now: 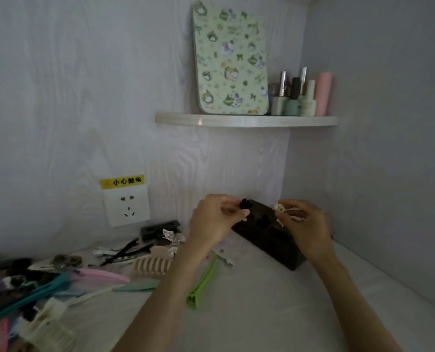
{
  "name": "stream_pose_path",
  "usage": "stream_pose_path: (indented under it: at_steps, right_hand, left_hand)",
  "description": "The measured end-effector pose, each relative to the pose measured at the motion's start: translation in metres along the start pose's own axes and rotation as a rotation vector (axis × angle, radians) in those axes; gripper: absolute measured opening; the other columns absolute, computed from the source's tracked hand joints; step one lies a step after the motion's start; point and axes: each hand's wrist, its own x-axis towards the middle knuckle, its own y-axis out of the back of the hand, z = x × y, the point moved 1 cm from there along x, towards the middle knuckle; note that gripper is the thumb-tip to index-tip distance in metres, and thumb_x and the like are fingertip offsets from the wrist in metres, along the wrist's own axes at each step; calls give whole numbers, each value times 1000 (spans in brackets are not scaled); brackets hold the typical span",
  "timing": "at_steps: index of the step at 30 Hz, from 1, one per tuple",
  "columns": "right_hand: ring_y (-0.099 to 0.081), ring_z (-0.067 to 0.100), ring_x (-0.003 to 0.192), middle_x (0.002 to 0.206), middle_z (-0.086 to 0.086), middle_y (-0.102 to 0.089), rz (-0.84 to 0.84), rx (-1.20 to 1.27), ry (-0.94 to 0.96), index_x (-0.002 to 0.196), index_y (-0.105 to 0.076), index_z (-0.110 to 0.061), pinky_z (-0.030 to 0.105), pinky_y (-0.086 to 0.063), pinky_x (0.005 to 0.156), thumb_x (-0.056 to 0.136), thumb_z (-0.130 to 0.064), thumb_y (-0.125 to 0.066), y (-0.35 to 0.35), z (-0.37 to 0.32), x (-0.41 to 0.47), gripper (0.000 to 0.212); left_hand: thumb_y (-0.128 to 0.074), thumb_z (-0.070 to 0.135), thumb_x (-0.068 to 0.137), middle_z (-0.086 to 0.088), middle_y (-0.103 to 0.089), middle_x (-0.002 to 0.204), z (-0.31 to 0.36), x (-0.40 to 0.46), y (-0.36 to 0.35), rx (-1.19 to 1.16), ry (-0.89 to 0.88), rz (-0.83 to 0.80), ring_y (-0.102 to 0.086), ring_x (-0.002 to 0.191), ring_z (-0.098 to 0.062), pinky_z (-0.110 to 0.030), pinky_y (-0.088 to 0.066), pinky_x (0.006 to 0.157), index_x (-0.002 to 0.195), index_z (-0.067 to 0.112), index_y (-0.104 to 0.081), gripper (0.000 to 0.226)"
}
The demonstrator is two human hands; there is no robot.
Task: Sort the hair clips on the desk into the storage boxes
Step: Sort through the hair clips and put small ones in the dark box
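Observation:
My left hand (212,219) pinches a small black hair clip (245,204) above the dark storage box (267,237) in the desk's back corner. My right hand (306,224) pinches a small cream-white hair clip (280,208) over the right side of the same box. Small dark clips lie inside the box. On the desk to the left lie a green clip (202,283), a beige claw clip (151,266), a clear butterfly clip (173,237), black clips (125,251) and a pile of coloured clips (28,288).
A small black box (159,228) stands by the wall under a white socket (126,205). A corner shelf (246,120) above holds a patterned mirror and bottles. The wall closes in on the right.

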Motion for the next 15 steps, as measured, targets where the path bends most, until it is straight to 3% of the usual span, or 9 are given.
stream_pose_path:
  at_steps: [4,8,13,15]
  right_hand:
    - [-67,12,84,98,0,-72,-116,-118,11,105,-70,-15,29,-56,79,79,-18,-71,0,15,0,27]
    - [-66,8,79,93,-5,-73,19,-145,-27,99,-72,-22,29,-57,73,83,-31,-66,4,19,2,20]
    - [-65,8,73,84,-6,-72,84,-159,-34,92,-72,-19,25,-54,62,88,-30,-60,5,15,2,17]
    - [-66,8,72,85,-4,-73,60,-166,-23,93,-72,-18,25,-55,63,88,-29,-60,5,17,0,17]
  left_hand:
    - [-74,20,77,0,-72,85,4,7,-48,-239,29,84,-64,66,8,-9,-51,68,101,9,-70,27]
    - [-74,21,78,3,-70,81,4,19,-66,-276,65,80,-65,73,-3,-17,-53,72,104,8,-69,30]
    - [-72,27,79,-3,-71,108,2,19,-67,-13,50,-125,-67,96,-13,-34,-54,90,115,13,-65,40]
    - [-68,23,83,-3,-69,113,5,15,-60,22,12,-158,-66,100,-13,-34,-52,94,118,14,-63,37]
